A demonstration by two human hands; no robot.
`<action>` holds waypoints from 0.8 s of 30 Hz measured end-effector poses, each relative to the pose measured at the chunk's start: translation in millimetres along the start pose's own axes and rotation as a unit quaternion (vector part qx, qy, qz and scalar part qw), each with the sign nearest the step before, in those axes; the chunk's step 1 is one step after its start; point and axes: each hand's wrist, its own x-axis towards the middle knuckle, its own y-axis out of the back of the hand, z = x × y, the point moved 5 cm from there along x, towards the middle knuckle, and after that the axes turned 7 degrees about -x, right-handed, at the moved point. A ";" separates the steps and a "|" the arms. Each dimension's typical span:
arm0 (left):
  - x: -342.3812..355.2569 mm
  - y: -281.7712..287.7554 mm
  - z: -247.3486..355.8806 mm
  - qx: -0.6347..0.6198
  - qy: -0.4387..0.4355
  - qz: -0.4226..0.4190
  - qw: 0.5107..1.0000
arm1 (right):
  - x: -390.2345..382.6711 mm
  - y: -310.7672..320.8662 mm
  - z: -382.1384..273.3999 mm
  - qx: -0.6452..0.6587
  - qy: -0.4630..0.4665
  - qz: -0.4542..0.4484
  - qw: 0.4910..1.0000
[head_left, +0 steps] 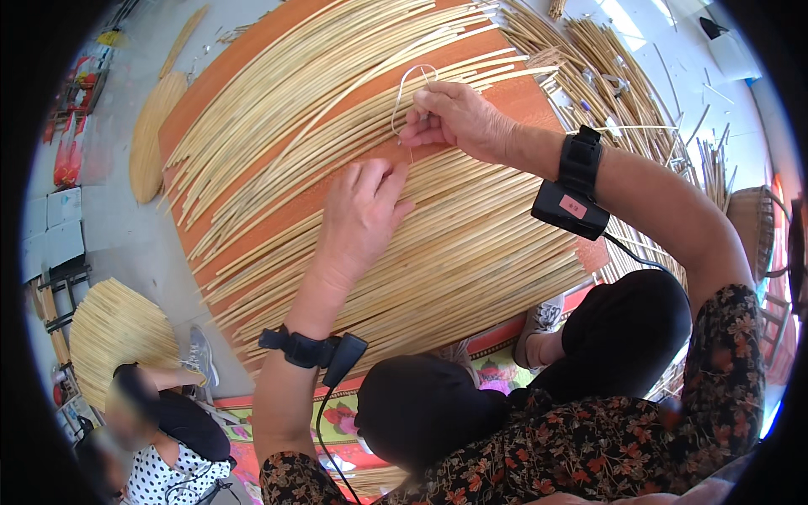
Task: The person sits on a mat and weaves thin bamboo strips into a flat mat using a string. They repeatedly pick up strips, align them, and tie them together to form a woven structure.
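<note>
A layer of pale yellow plant stalks lies side by side across an orange-brown board in front of me. My right hand is raised over the stalks, thumb and fingers pinched on a thin white thread. The thread curves up in a loop beyond the fingers, and a fine strand hangs down between the hands. My left hand rests palm down on the nearer stalks, fingers bent and the thumb apart. Its fingertips are close to the strand; what lies beneath them is hidden. Each wrist wears a black strapped device.
More loose stalks are heaped on the floor at the far right. A basket stands at the right edge. Oval stalk mats are at the left, beside another seated person. A flowered cloth is under the board's near edge.
</note>
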 end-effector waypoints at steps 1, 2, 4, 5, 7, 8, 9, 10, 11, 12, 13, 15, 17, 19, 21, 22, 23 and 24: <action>-3.1 -0.6 2.4 0.003 0.005 0.009 1.000 | 0.8 -0.4 -1.1 -0.008 0.002 0.000 1.000; -6.5 -1.4 4.8 0.006 0.009 0.018 1.000 | 1.0 -1.7 -1.6 -0.012 0.004 -0.003 1.000; -10.7 -3.4 4.4 0.012 0.017 0.028 0.999 | 1.3 -3.9 -1.3 -0.019 0.009 -0.009 1.000; -12.7 -5.0 3.0 0.015 0.019 0.029 0.999 | 1.8 -4.2 -1.2 -0.025 0.011 -0.010 1.000; -15.0 -8.0 0.7 0.015 0.023 0.030 0.999 | 3.3 -3.1 -5.1 -0.036 0.020 -0.011 0.999; -15.6 -10.0 -0.5 0.011 0.024 0.030 0.999 | 3.4 -2.1 -9.4 -0.062 0.021 -0.028 0.997; -16.0 -12.0 -1.1 0.008 0.024 0.030 0.999 | 2.7 0.6 -14.7 -0.087 0.022 -0.045 0.995; -16.8 -12.6 -1.3 0.012 0.023 0.033 0.999 | 0.1 -2.5 -24.3 -0.112 0.023 -0.062 0.992; -17.7 -13.2 -0.8 0.015 0.021 0.036 0.999 | -2.5 -3.3 -35.1 -0.171 0.035 -0.056 0.983; -18.6 -14.2 0.1 0.018 0.019 0.038 0.999 | -5.5 -2.8 -47.2 -0.229 0.047 -0.048 0.971; -18.8 -16.0 0.5 0.019 0.019 0.037 0.999 | -13.5 -3.9 -63.4 -0.289 0.058 -0.037 0.955; -29.9 -15.4 -7.4 0.029 0.036 0.035 0.998 | -45.5 -33.0 -92.5 -0.502 0.268 -0.067 0.819; -22.1 -15.2 -3.1 0.004 -0.002 0.061 0.998 | -123.1 -67.7 -128.7 -0.584 0.427 -0.116 0.681; -20.6 -16.4 -1.6 0.004 -0.010 0.061 0.998 | -194.0 -100.2 -127.1 -0.568 0.355 -0.210 0.712; -20.3 -17.9 0.6 0.020 -0.003 0.054 0.998 | -254.7 -128.9 -121.7 -0.561 0.308 -0.305 0.705; -18.5 -18.5 0.7 0.017 -0.006 0.049 0.999 | -276.1 -137.8 -111.3 -0.572 0.335 -0.288 0.691; -19.5 -18.6 -1.1 0.023 -0.004 0.045 0.999 | -285.3 -142.4 -93.2 -0.575 0.365 -0.278 0.677; -22.1 -16.8 -1.8 0.029 0.000 0.043 0.999 | -287.4 -145.6 -82.7 -0.552 0.394 -0.257 0.688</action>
